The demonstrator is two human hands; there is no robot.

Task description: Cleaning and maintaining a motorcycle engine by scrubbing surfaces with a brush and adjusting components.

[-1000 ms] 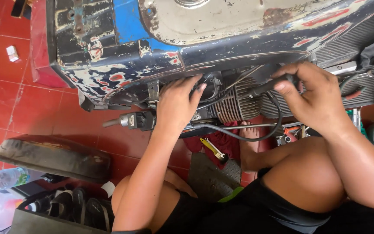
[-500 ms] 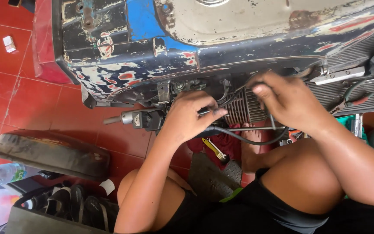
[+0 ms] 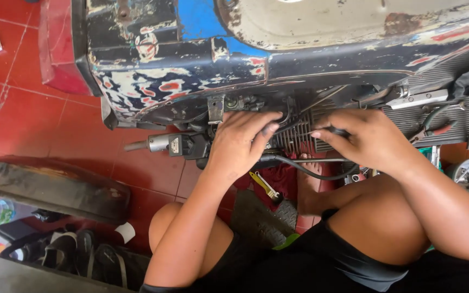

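Head view is showing us looking down on both our hands working under an old scooter body (image 3: 191, 81) with chipped dark and blue paint. We are reaching our left hand (image 3: 240, 144) forward from a bent, raised forearm, palm down, with its fingers (image 3: 264, 127) curling over the dark parts just beside the finned engine cylinder (image 3: 294, 133); whether they are actually gripping anything there, we cannot tell. We are bringing our right hand (image 3: 367, 138) in from the right, wrist bent inward, its fingers clenching around a thin dark tool (image 3: 338, 131) whose tip is pointing at the cylinder fins. A black hose (image 3: 305, 168) is looping just below both hands, and a metal stub (image 3: 156, 144) is sticking out to the left of the left hand. We are sitting on the red tiled floor (image 3: 23, 108) with bare knees drawn up, and a yellow-handled tool (image 3: 264, 185) is lying on the floor between our legs.
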